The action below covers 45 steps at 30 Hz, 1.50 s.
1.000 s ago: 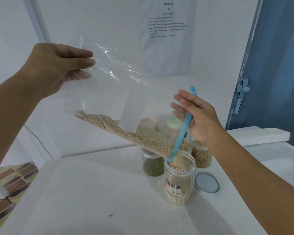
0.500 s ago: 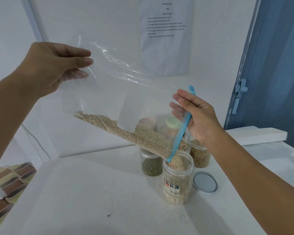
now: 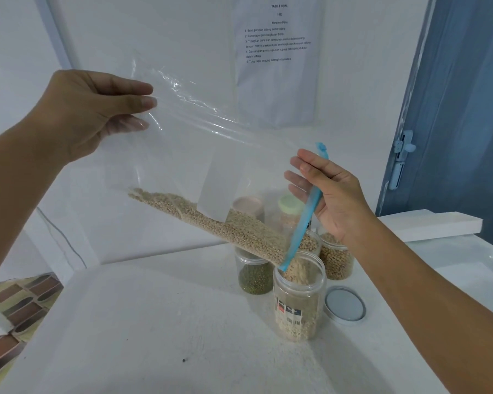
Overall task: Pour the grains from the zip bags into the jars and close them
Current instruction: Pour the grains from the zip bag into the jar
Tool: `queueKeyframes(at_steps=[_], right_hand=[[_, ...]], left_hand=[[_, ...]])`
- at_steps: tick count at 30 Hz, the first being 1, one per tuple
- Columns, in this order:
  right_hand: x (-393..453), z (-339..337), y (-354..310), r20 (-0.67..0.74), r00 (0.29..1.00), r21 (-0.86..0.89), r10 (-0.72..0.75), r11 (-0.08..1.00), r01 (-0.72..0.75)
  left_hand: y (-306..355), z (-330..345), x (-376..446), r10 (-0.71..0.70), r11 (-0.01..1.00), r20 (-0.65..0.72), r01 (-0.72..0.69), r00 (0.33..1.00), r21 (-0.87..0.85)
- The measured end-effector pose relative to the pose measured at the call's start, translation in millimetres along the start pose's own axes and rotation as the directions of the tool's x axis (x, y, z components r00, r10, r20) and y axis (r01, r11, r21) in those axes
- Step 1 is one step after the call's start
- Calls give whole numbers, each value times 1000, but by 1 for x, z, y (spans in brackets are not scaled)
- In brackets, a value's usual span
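Note:
A clear zip bag (image 3: 199, 155) with a blue zip strip (image 3: 306, 214) hangs tilted over the table. My left hand (image 3: 91, 115) pinches its raised bottom corner. My right hand (image 3: 328, 194) holds the zip end, fingers on either side of the strip. Pale grains (image 3: 225, 226) lie along the bag's lower edge and fall from its low corner into an open clear jar (image 3: 299, 297) with a printed label. The jar is partly filled. Its silver lid (image 3: 345, 305) lies flat on the table to the right.
Behind the open jar stand a jar of green beans (image 3: 255, 277), jars of tan grains (image 3: 336, 260), and two capped jars with a pink lid (image 3: 248, 204) and a green lid (image 3: 291, 203). A white block (image 3: 430, 226) lies at right. The white table (image 3: 154, 322) meets the wall behind.
Grains keep sliding down the bag into the jar. Both hands and the bag hold nearly the same pose.

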State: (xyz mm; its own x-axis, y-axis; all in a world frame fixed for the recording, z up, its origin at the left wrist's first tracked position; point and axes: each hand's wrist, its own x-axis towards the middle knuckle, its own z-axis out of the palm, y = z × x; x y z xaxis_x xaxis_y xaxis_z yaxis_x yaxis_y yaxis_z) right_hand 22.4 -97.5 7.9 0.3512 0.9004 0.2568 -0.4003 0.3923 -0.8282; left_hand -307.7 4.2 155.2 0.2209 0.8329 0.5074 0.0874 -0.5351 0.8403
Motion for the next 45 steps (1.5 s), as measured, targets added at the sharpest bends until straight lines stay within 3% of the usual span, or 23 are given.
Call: queueKeyframes(at_steps=[45], right_hand=[[-2, -9, 6, -30, 999, 31, -11, 999, 12]], left_hand=[[4, 10, 0, 0, 1000, 38, -1, 999, 9]])
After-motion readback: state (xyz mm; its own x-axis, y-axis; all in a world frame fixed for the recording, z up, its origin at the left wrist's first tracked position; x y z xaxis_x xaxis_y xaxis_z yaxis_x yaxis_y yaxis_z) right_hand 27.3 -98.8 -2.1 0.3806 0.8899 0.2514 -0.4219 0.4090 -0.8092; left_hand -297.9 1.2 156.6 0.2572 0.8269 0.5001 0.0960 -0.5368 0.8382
